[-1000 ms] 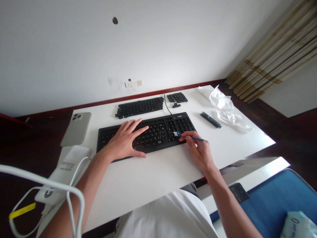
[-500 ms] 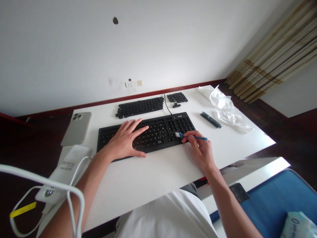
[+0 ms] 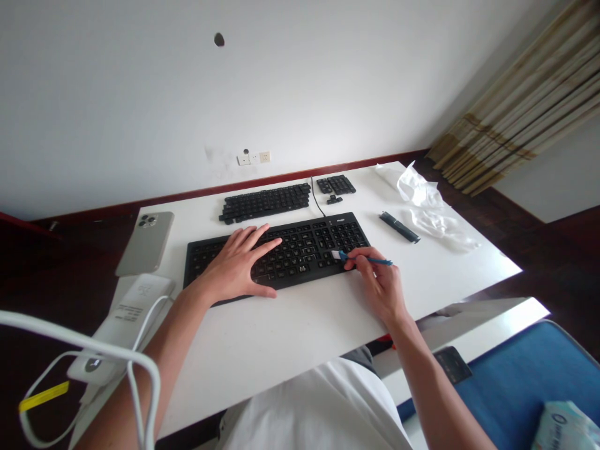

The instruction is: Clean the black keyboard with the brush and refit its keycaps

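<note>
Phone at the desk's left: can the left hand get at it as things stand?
Probably yes. The left hand rests on the keyboard, and the phone lies just past the keyboard's left end, with nothing raised between them.

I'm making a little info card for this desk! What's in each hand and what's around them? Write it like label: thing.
left hand: resting, spread out, on the black keyboard
right hand: holding a small blue brush, its white tip on the keys
nearby: rows of loose black keycaps, a smartphone, a black tube, crumpled white plastic
surface: white desk
</note>
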A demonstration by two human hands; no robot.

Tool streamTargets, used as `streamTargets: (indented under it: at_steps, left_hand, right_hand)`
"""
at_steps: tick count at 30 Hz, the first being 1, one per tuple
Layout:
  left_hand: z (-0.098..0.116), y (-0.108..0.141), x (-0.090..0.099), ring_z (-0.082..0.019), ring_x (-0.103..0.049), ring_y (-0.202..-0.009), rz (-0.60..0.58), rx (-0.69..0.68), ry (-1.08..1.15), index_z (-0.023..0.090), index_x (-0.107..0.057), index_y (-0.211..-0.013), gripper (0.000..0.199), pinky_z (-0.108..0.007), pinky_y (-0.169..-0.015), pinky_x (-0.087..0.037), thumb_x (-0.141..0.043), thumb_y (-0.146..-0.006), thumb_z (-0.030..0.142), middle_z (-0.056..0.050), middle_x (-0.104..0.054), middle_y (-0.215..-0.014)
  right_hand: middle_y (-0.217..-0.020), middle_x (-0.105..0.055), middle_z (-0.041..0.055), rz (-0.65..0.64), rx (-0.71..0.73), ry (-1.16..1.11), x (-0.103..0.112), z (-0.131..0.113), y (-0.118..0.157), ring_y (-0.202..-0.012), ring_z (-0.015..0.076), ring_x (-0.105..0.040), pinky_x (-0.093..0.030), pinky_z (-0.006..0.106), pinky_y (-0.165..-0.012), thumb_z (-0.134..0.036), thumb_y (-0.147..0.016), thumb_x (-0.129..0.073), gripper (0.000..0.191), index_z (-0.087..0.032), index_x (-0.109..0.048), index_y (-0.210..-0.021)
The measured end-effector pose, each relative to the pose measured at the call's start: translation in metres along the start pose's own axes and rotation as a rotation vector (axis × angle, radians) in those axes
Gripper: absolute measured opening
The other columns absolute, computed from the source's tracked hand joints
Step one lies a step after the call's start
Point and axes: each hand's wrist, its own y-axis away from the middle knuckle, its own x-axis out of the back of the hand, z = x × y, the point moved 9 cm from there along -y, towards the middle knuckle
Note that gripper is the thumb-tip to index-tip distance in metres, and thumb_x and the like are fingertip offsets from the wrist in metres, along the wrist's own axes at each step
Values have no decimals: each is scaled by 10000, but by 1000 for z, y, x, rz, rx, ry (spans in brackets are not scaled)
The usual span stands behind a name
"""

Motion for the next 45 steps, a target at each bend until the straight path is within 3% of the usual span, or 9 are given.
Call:
streamTargets:
  at_steps: [12,16,39,42,45]
  left_hand:
    - [-1,1,0,-446,-183,-1612,21,-14,13,368,-368,-1665,1109,-631,-1313,-171,-724,-740,865,-45,-129,-1797]
    - [0,1,0,-443,-187,-1612,24,-14,8,368,-370,-1664,1101,-626,-1314,-171,-734,-745,851,-41,-131,-1797]
    - [-1,0,0,-433,-165,-1620,0,-1,4,358,-363,-1668,1113,-620,-1316,-162,-703,-745,879,-56,-114,-1799]
    - [-1,0,0,-437,-166,-1619,6,-5,15,364,-362,-1668,1112,-622,-1316,-160,-704,-744,880,-51,-116,-1799]
    - [-1,0,-1,-437,-162,-1621,7,-6,18,372,-358,-1668,1111,-622,-1314,-165,-704,-743,880,-47,-113,-1800]
  right_hand:
    - [-886,-758,27,-49,5,-30,-4,1,1,-783,176,-668,-492,293,-743,-417,-1092,-492,276,-223,-689,-1098]
    - [-871,-752,19,5,-6,-17,0,3,1,-771,169,-662,-484,289,-738,-415,-1089,-502,268,-224,-690,-1085]
    - [-880,-755,30,21,-27,-30,0,6,1,-793,179,-671,-500,308,-755,-442,-1083,-499,289,-228,-693,-1087]
    - [-877,-752,33,78,-31,-35,5,6,2,-805,184,-671,-498,308,-753,-446,-1086,-487,301,-227,-693,-1075]
    - [-868,-756,33,29,-33,3,1,5,1,-763,180,-664,-495,305,-738,-440,-1082,-495,297,-223,-697,-1068]
